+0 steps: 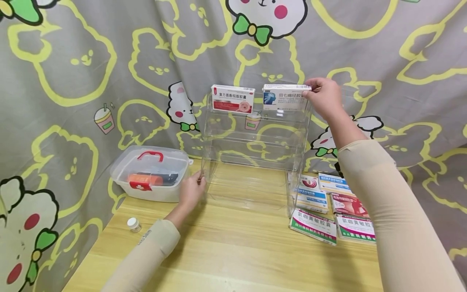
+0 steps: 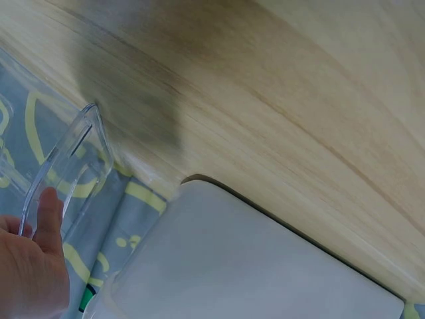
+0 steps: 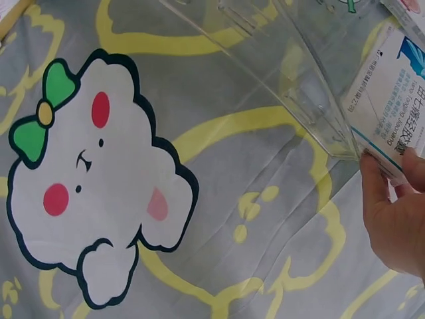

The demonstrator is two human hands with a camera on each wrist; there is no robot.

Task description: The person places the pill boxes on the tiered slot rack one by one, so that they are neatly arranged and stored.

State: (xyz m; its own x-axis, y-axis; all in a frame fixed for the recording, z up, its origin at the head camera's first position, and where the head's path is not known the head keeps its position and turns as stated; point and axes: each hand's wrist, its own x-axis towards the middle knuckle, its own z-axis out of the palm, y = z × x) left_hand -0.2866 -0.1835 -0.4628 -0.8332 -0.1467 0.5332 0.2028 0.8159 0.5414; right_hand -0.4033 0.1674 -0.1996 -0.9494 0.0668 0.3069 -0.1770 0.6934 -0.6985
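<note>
A clear plastic tiered display rack (image 1: 251,160) stands upright on the table. My left hand (image 1: 192,188) grips its left side edge low down; in the left wrist view, the thumb of that hand (image 2: 36,266) lies against the clear side panel (image 2: 70,173). On the top tier's right half is a white and grey medicine box (image 1: 281,99) with a blue head picture. My right hand (image 1: 324,97) pinches this box by its right end. The same box (image 3: 392,100) shows in the right wrist view, at the rack's corner. A red and white medicine box (image 1: 233,99) sits on the top tier's left half.
Left of the rack stands a translucent first-aid box (image 1: 153,194) with a red handle and things inside. A small white bottle (image 1: 133,224) is in front of it. Several medicine boxes (image 1: 313,227) lie right of the rack. A patterned grey curtain (image 1: 138,24) hangs behind.
</note>
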